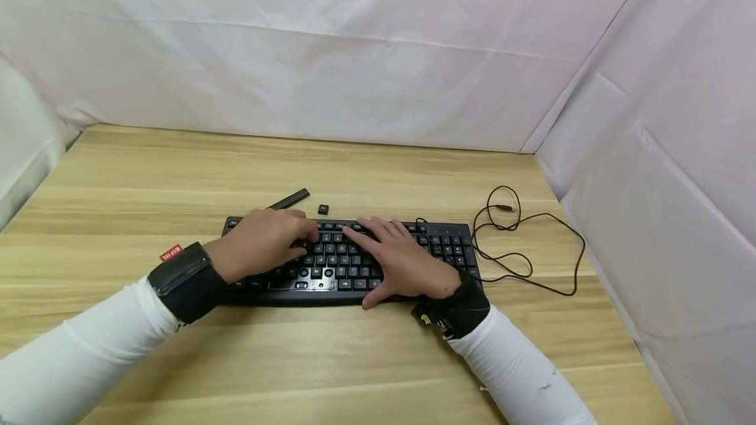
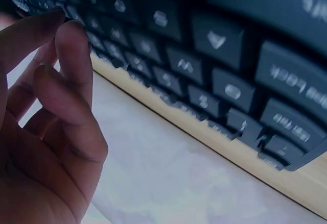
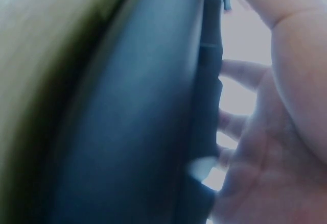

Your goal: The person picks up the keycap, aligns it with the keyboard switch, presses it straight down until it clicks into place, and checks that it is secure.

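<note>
A black keyboard lies on the table, its space bar slot and a few key places uncovered. My left hand bends over its left-middle keys, thumb and index fingertip brought close together at a keycap. In the left wrist view, those fingertips meet right at the keys, and the other fingers are curled. My right hand lies spread across the keyboard's right-middle part, thumb at the front edge. The right wrist view shows its fingers extended beside the keyboard's front edge. Behind the keyboard lie a loose keycap and a long black strip.
The keyboard's black cable loops over the table to the right, its plug within the loops. Part of the cable crosses the keyboard near my right hand. White cloth walls border the wooden table at the back and sides.
</note>
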`<action>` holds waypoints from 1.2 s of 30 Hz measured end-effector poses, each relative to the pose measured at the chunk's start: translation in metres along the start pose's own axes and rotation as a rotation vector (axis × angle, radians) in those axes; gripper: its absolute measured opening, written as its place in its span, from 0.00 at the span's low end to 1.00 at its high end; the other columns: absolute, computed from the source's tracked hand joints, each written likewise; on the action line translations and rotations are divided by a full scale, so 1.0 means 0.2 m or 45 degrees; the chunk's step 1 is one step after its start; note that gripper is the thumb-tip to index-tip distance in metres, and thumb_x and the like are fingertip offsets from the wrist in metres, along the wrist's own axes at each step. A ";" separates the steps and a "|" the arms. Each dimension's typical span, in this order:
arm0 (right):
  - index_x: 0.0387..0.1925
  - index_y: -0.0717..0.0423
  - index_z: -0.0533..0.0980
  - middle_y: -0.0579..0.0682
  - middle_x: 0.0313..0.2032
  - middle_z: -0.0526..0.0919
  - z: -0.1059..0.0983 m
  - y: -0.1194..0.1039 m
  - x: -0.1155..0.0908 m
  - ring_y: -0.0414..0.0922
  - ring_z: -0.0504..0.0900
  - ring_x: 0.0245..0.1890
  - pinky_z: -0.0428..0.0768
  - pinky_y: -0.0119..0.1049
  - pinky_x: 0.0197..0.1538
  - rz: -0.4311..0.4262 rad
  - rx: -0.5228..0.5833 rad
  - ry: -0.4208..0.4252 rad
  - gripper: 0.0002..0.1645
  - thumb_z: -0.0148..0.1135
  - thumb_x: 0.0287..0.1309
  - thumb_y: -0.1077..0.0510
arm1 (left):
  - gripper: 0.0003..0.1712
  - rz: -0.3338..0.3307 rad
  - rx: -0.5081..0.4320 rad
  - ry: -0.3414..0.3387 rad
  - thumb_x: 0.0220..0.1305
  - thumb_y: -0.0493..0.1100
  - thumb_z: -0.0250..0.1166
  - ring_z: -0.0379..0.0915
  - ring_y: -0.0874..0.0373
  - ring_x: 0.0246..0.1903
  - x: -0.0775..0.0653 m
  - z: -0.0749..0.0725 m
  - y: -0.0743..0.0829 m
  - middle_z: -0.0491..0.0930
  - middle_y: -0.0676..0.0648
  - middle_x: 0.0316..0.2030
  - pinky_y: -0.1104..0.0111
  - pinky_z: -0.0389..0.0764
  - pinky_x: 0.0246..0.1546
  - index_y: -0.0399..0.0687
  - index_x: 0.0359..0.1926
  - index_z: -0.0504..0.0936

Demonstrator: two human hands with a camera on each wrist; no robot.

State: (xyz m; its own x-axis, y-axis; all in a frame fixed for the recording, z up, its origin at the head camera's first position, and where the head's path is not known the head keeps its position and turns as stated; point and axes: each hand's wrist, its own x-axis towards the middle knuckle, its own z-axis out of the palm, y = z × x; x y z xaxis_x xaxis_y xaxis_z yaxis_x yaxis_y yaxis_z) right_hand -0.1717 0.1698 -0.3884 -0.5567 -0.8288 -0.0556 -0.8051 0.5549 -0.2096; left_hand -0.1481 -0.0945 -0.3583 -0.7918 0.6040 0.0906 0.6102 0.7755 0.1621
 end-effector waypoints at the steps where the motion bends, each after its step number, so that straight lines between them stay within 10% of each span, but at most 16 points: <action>1: 0.74 0.44 0.44 0.58 0.72 0.47 0.00 0.00 0.00 0.55 0.43 0.69 0.51 0.61 0.66 -0.002 -0.002 0.000 0.75 0.65 0.26 0.21 | 0.12 0.006 -0.001 -0.002 0.48 0.43 0.74 0.75 0.61 0.25 -0.01 0.00 0.00 0.83 0.49 0.37 0.62 0.82 0.24 0.54 0.37 0.84; 24: 0.73 0.48 0.47 0.60 0.71 0.50 0.00 0.00 0.00 0.56 0.47 0.68 0.53 0.60 0.65 -0.050 -0.011 0.062 0.75 0.68 0.26 0.23 | 0.12 -0.073 0.044 0.046 0.50 0.47 0.72 0.71 0.63 0.21 -0.03 0.02 0.03 0.84 0.48 0.35 0.63 0.80 0.20 0.49 0.36 0.85; 36: 0.73 0.50 0.48 0.61 0.71 0.50 0.00 0.01 0.00 0.57 0.48 0.68 0.53 0.60 0.65 -0.073 -0.009 0.065 0.74 0.68 0.27 0.24 | 0.16 -0.024 -0.033 -0.006 0.50 0.42 0.71 0.78 0.58 0.36 -0.08 0.02 0.06 0.84 0.49 0.42 0.59 0.83 0.29 0.52 0.44 0.85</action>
State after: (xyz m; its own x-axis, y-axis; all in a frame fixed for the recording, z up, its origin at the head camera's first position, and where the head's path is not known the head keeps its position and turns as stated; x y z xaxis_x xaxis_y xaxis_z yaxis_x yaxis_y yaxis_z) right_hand -0.1733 0.1704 -0.3891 -0.5191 -0.8547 0.0060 -0.8373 0.5071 -0.2045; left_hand -0.1269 -0.0941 -0.3617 -0.8031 0.5901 0.0826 0.5940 0.7820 0.1890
